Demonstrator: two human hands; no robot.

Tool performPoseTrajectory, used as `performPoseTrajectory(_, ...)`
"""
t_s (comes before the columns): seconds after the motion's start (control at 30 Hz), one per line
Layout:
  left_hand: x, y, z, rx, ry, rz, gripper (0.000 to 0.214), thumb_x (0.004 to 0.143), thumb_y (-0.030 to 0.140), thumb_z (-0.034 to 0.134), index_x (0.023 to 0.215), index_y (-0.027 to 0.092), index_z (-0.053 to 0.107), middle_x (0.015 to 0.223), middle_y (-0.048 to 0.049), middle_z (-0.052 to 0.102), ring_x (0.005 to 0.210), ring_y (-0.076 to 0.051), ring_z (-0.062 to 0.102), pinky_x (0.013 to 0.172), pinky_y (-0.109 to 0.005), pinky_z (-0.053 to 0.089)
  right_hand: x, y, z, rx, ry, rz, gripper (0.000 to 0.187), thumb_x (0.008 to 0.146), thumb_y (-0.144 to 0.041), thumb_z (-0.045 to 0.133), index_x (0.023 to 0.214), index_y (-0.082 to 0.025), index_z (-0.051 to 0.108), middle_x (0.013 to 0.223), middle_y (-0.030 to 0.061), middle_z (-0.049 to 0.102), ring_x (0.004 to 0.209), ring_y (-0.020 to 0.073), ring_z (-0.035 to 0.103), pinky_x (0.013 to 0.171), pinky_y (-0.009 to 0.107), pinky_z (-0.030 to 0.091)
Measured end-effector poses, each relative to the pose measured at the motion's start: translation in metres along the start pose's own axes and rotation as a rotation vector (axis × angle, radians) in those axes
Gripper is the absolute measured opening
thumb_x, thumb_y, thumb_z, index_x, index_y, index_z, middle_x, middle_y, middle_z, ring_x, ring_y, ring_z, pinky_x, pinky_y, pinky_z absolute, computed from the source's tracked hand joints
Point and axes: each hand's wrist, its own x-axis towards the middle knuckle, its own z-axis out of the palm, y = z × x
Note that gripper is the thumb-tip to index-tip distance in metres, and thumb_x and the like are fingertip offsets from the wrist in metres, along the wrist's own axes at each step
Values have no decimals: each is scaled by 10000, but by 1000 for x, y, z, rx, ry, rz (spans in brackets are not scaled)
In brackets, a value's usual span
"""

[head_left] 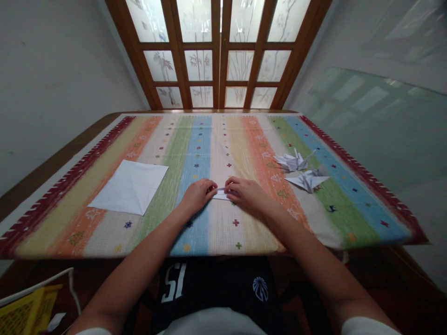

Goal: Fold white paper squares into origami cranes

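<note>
A small folded piece of white paper (221,193) lies on the striped tablecloth (216,139) in front of me. My left hand (197,194) presses on its left end with curled fingers. My right hand (244,191) holds its right end, fingers closed over it. Most of the paper is hidden under both hands. A creased white square sheet (130,186) lies flat to the left of my left hand.
Two finished white paper cranes sit to the right, one farther back (292,161) and one nearer (308,179). A yellow basket (28,311) stands on the floor at lower left. A wooden glazed door (218,51) is beyond the table.
</note>
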Motion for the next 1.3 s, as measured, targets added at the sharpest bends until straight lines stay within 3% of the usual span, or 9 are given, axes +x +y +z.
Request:
performPoseTrajectory(0.17, 0, 0, -7, 70, -73, 85, 169, 1028, 194, 661, 1112, 195, 807, 1031, -79, 747, 906, -205, 704, 844, -320, 550, 0, 0, 1, 4, 11, 29, 115, 1011, -209, 697, 1073, -215, 793, 1156, 65, 771, 926, 201, 715, 795, 316, 499)
performPoseTrajectory(0.3, -2, -4, -13, 101, -112, 175, 233, 1026, 140, 615, 1112, 218, 818, 1052, -80, 748, 948, -205, 714, 857, -309, 554, -1, 0, 2, 8, 28, 30, 195, 1018, -203, 697, 1194, -229, 775, 1137, 66, 764, 938, 204, 709, 793, 308, 493)
performPoseTrajectory(0.43, -6, -4, -17, 159, -120, 230, 246, 1040, 162, 593, 1118, 226, 817, 1048, -82, 740, 956, -205, 705, 881, -312, 556, -2, 2, 5, -12, 8, 19, 186, 1043, -238, 677, 1163, -260, 817, 1132, 69, 750, 919, 195, 700, 782, 302, 482)
performPoseTrajectory(0.8, -8, 5, -18, 322, -182, 230, 215, 1002, 98, 610, 1026, 185, 805, 992, -90, 747, 903, -219, 688, 840, -318, 523, -1, 2, 5, 33, 11, -46, 192, 1056, -206, 661, 1110, -231, 844, 1070, 102, 746, 1063, 237, 673, 931, 340, 519)
performPoseTrajectory(1.07, -14, 15, -20, 468, -187, 228, 236, 1049, 137, 585, 1075, 184, 815, 979, -110, 759, 847, -236, 680, 827, -360, 483, 1, 0, 2, -21, -26, -5, 209, 1069, -226, 640, 1153, -246, 830, 1058, 93, 731, 990, 225, 678, 864, 323, 498)
performPoseTrajectory(1.3, -22, 27, -21, 549, -185, 227, 267, 1059, 100, 530, 1106, 164, 785, 985, -109, 758, 887, -235, 689, 822, -353, 459, 0, 7, 8, 39, 5, -5, 187, 1040, -209, 693, 1137, -251, 847, 1051, 94, 732, 999, 234, 687, 895, 343, 525)
